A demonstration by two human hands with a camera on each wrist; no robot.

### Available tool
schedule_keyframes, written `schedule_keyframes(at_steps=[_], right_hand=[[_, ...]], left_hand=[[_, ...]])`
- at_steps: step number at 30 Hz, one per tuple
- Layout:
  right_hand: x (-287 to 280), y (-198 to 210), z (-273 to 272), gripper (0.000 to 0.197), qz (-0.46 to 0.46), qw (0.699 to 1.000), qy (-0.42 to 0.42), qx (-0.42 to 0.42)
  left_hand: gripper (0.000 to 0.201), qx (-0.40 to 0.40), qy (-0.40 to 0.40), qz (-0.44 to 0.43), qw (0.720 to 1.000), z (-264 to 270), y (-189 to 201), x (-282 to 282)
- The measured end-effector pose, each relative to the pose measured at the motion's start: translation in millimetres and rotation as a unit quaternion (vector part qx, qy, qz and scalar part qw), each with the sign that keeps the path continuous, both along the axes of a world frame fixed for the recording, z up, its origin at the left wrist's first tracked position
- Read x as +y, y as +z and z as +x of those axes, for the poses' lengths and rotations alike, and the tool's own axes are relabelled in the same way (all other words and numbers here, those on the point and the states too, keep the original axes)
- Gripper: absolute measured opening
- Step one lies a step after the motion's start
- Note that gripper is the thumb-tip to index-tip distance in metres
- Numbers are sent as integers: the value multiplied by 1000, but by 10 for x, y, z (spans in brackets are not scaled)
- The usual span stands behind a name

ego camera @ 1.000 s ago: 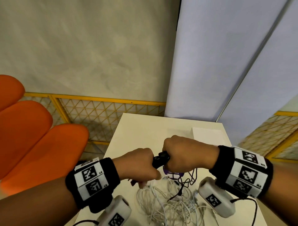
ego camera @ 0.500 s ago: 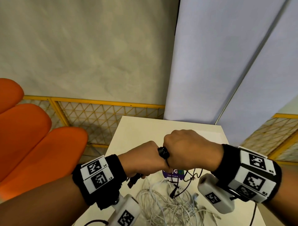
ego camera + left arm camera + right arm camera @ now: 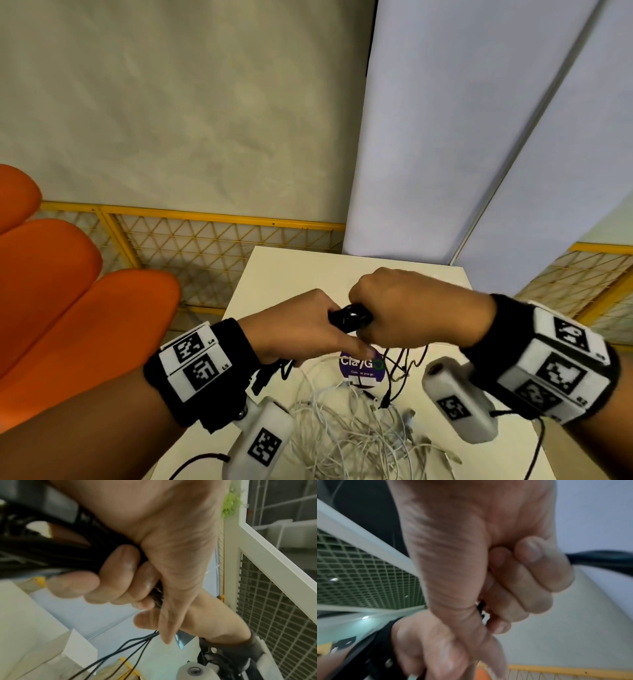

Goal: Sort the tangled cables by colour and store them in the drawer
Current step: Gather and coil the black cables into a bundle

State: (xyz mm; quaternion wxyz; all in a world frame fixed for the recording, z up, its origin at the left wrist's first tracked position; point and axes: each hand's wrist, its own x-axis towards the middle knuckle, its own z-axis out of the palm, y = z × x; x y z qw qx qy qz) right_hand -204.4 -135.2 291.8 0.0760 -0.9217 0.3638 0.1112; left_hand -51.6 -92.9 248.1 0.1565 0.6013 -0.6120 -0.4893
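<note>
Since the earlier frame your fists have dropped slightly and drawn closer, and more of the bundle shows between them. Your left hand (image 3: 294,325) and right hand (image 3: 407,311) both hold the glossy black coiled cable bundle (image 3: 350,317) up above the cream rectangular table (image 3: 291,270), knuckles almost touching. Left fingers (image 3: 118,566) curl tight round the black strands, thin black leads (image 3: 120,651) trailing down from the fist. Right fingers (image 3: 530,568) are curled into a fist too, and a sliver of black cable shows inside it. Loose black ends (image 3: 399,373) hang towards the table. Under your wrists the tangled white cable heap (image 3: 346,435) lies on the table, a purple printed card (image 3: 359,368) at its far edge. No drawer shows from the head view. Orange cushions (image 3: 61,308) sit on the left.
</note>
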Motion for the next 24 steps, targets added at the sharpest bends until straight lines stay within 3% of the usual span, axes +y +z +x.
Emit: schedule_keyframes(at_steps=[7,14,20,24], right_hand=[[-227,182,-235,45,157,976,-64,-136],[-253,425,-485,57,160,950,-133,-232],[-241,424,-625,59,164,935,-154,-276],[-241,376,-803,63,198,899,-194,-339]], left_hand=[[41,37,150,-39,987,138,-58,-29],[51,157,296,-31,942,336,-92,-96],[50,259,318,1,912,396,-43,-158],[49,325,345,-8,880,421,84,-249]])
